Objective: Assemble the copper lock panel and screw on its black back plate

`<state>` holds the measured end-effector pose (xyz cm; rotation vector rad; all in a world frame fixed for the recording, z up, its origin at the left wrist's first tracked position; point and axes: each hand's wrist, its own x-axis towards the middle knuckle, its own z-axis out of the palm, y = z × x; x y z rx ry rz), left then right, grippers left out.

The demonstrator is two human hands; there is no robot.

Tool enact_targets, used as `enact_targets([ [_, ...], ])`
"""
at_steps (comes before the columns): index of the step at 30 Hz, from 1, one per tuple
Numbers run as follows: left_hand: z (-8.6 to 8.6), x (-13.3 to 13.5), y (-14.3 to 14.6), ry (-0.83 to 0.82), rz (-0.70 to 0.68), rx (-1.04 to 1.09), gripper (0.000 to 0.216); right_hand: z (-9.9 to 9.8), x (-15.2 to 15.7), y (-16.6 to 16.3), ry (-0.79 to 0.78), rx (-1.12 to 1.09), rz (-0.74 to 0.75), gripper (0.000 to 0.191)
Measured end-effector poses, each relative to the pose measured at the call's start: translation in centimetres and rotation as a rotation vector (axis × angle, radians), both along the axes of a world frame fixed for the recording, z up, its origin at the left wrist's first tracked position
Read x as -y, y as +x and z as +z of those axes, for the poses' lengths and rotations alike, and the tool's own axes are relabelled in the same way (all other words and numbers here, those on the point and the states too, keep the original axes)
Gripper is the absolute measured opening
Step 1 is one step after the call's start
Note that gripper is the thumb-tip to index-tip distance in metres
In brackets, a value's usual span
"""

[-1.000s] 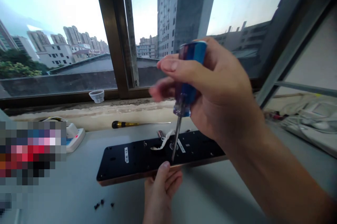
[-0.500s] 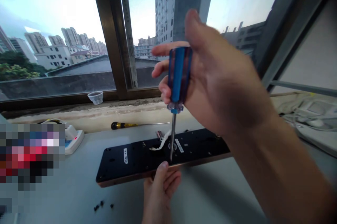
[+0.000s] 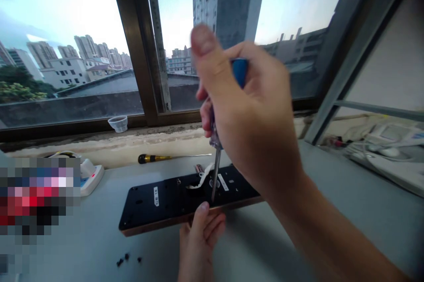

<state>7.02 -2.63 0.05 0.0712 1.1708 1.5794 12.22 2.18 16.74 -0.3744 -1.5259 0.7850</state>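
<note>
My right hand [image 3: 241, 105] is wrapped round the handle of a screwdriver [image 3: 216, 165], its thumb raised and slightly blurred. Blue shows at the handle's top, and the metal shaft slants down to the near edge of a long black panel [image 3: 149, 215] with a copper-coloured rim. My left hand [image 3: 200, 238] grips that near edge from below, thumb at the rim close to the screwdriver's tip. A white cable [image 3: 202, 179] comes out of an opening in the panel. My right hand and forearm hide the panel's right end.
Several small black screws [image 3: 121, 261] lie on the table [image 3: 82, 229] at the lower left. Behind the panel lies a yellow-and-black screwdriver [image 3: 155, 158]. A clear plastic cup [image 3: 118, 123] stands on the sill. A white power strip [image 3: 94, 180] is at left, cables [image 3: 380, 149] at right.
My right hand has turned round the screwdriver's handle: its thumb has swung left and its fingers now cover most of the handle. My left hand keeps its hold on the panel.
</note>
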Motion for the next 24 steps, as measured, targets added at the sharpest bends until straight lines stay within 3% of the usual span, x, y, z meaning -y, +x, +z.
enact_targets([
  [3,-0.2,0.0,-0.1,-0.007,-0.010,-0.009,0.011,0.2,-1.1,0.0,-0.113,0.036,0.400,0.035],
  [5,-0.3,0.0,-0.1,-0.005,-0.014,-0.011,0.012,0.0,-1.9,-0.1,-0.102,0.051,0.519,0.033],
  [7,-0.4,0.0,-0.1,-0.007,-0.005,-0.005,0.012,-0.4,-2.3,-0.2,-0.080,-0.008,0.440,0.028],
  [10,-0.3,-0.1,-0.1,-0.017,0.002,0.009,0.011,-0.9,-1.7,-0.5,-0.057,-0.147,0.138,0.024],
  [12,-0.3,-0.1,-0.1,-0.020,-0.014,0.008,0.012,-0.9,-1.1,-0.6,-0.041,-0.160,0.072,0.023],
  [13,-0.3,0.0,-0.1,-0.017,-0.021,0.007,0.013,-0.7,-0.9,-0.6,-0.037,-0.120,0.145,0.022],
  [18,-0.5,0.0,-0.2,-0.010,-0.009,0.019,0.011,0.3,-2.1,0.0,-0.022,0.176,0.826,0.032],
  [21,-0.3,-0.1,-0.3,-0.046,-0.015,0.018,0.011,0.4,-3.8,0.3,-0.013,0.172,1.036,0.042],
  [24,0.1,-0.1,-0.2,-0.070,-0.013,0.019,0.011,0.1,-4.5,-0.3,-0.014,0.157,1.027,0.041],
])
